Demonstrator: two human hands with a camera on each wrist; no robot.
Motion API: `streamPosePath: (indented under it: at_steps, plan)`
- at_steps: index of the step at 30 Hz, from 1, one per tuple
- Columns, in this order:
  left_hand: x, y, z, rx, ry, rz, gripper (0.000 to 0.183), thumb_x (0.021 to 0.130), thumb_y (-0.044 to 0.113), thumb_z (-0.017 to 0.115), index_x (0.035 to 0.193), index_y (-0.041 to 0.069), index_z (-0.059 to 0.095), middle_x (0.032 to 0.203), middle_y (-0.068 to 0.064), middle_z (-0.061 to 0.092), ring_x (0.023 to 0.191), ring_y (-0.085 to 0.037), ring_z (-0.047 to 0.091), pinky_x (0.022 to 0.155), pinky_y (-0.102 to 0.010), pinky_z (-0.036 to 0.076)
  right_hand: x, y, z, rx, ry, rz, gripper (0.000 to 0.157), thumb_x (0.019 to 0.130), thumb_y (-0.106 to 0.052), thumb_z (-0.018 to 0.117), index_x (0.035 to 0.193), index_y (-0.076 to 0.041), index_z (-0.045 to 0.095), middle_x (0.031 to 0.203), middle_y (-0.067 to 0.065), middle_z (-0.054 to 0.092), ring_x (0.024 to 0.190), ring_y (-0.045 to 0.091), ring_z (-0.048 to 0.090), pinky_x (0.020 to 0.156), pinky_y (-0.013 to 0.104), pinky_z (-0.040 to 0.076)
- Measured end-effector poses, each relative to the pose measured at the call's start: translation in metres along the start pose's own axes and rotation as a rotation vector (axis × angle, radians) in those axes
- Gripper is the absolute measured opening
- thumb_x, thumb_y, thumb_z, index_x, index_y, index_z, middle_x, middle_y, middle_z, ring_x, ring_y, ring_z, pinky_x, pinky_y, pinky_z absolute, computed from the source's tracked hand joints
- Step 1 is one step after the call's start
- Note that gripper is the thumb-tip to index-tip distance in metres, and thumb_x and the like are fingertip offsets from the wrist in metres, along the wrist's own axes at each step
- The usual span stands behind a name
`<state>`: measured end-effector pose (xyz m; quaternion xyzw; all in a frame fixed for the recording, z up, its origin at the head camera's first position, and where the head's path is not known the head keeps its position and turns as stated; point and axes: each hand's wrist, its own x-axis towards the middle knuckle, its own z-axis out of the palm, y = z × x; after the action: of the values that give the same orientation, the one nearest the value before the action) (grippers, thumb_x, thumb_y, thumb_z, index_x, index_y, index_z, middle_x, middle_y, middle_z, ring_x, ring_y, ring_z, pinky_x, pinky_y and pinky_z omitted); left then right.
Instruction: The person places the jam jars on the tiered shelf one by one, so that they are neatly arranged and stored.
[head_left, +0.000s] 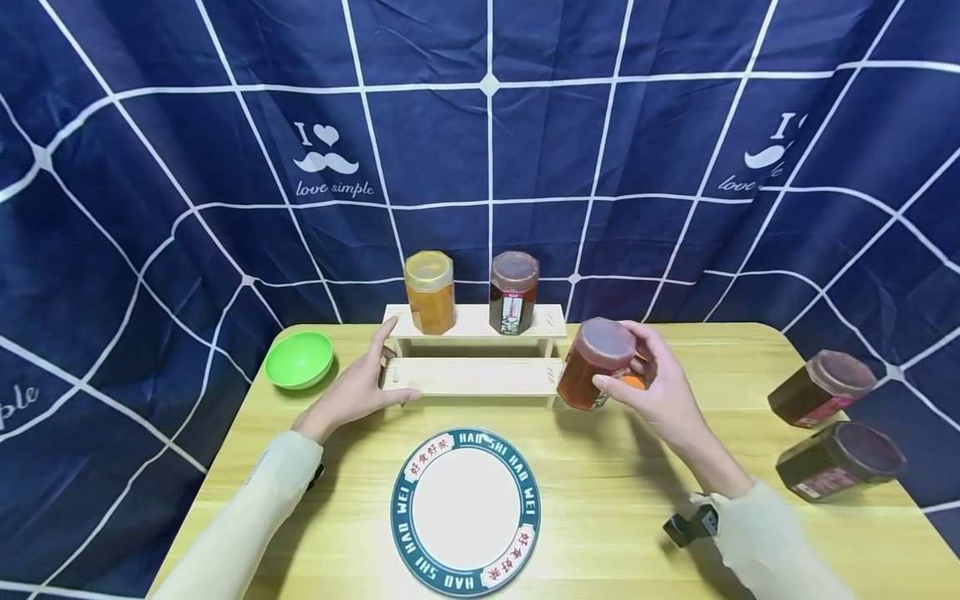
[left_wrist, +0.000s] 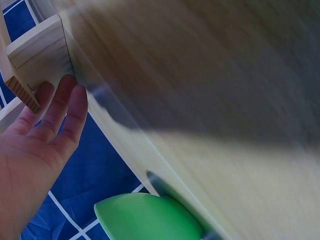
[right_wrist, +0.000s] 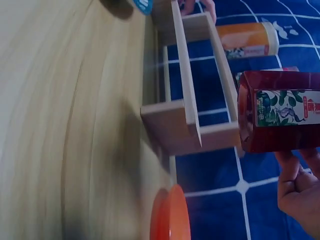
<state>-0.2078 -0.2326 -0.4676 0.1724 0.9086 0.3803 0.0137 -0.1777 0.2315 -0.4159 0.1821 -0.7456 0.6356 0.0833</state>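
Note:
In the head view, my right hand (head_left: 663, 387) grips a jar of dark red contents (head_left: 588, 371), tilted, just right of a two-step wooden rack (head_left: 480, 377). The right wrist view shows the leafy label on this red jar (right_wrist: 280, 132), with fingers (right_wrist: 295, 175) beneath it. My left hand (head_left: 356, 387) touches the rack's left end, its thumb at the lower step's front. Fairly straight fingers (left_wrist: 62, 107) meet the wood in the left wrist view. On the upper step stand a jar of yellow-orange contents (head_left: 432, 304) and a dark red jar with a label (head_left: 513, 304).
A green bowl (head_left: 298, 360) sits left of the rack. An orange bowl (right_wrist: 171, 215) is partly hidden behind my right hand in the head view. Nearest me lies a teal-rimmed plate (head_left: 401, 517). Two dark jars (head_left: 821, 387) stand at the table's right side, before a blue curtain.

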Motion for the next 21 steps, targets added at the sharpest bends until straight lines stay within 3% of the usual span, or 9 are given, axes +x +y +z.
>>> streamPosePath:
  at_steps: [13,21]
  plan:
    - [0.0,0.0,-0.001,-0.004,-0.005,0.011,0.131,0.087,0.043,0.096,0.176,0.03,0.0,0.123,-0.013,0.067,0.109,-0.03,0.067,0.103,-0.056,0.049,0.02,0.0,0.045,-0.042,-0.115,0.012,0.079,0.088,0.006,0.086,0.156,-0.004,0.048,0.143,0.013,0.061,0.119,0.016,0.069,0.102,0.024,0.051]
    - [0.0,0.0,-0.002,0.0,-0.007,0.026,0.132,0.087,0.039,0.096,0.175,0.03,-0.001,0.126,-0.016,0.067,0.112,-0.034,0.067,0.104,-0.058,0.049,0.03,0.002,0.072,-0.063,-0.157,0.02,0.079,0.088,0.0,0.088,0.157,-0.007,0.05,0.144,0.014,0.062,0.118,0.024,0.07,0.096,0.034,0.056]
